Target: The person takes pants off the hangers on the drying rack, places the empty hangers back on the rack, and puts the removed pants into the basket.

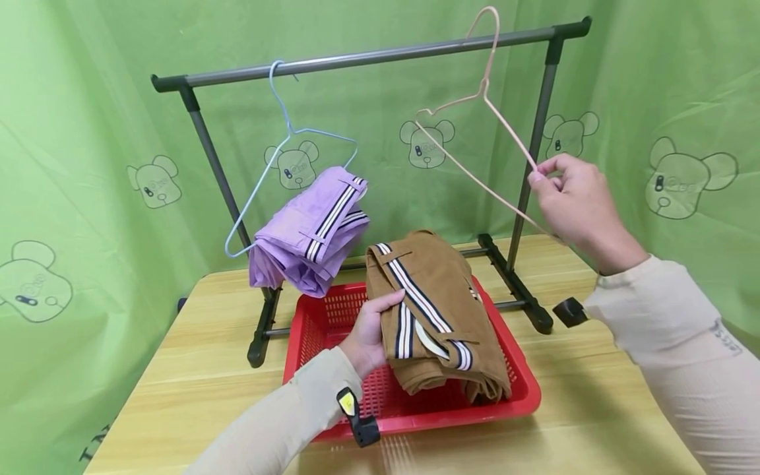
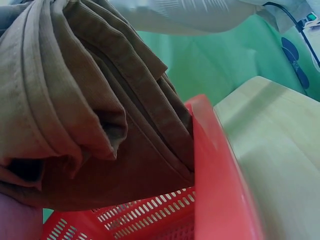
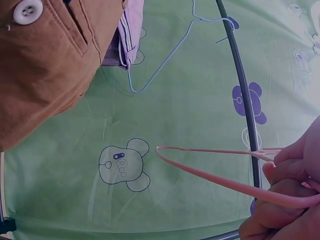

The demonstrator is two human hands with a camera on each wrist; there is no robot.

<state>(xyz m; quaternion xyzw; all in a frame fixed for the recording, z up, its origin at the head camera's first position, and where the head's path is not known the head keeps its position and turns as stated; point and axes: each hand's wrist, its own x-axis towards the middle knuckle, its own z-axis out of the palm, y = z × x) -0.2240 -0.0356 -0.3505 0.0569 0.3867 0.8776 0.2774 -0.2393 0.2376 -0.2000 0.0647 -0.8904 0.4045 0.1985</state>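
Folded brown trousers (image 1: 436, 297) with a striped waistband are held up over a red basket (image 1: 525, 396). My left hand (image 1: 369, 333) grips them at their left side, thumb on top and the other fingers hidden beneath. In the left wrist view, the trousers (image 2: 125, 125) hang in loose folds beside the basket's rim. A pink wire hanger (image 1: 469, 173) is pinched at its right side by my right hand (image 1: 572, 194). Its hook is at the rail; whether it bears on the rail I cannot tell. In the right wrist view, the fingers curl round the pink hanger (image 3: 215, 177).
A metal clothes rack (image 1: 380, 58) stands on the wooden table (image 1: 160, 369), its feet beside the basket. Folded purple trousers (image 1: 315, 227) hang on a blue hanger (image 1: 255, 198) at the rail's left. Green curtain (image 1: 380, 165) with bear prints surrounds the table.
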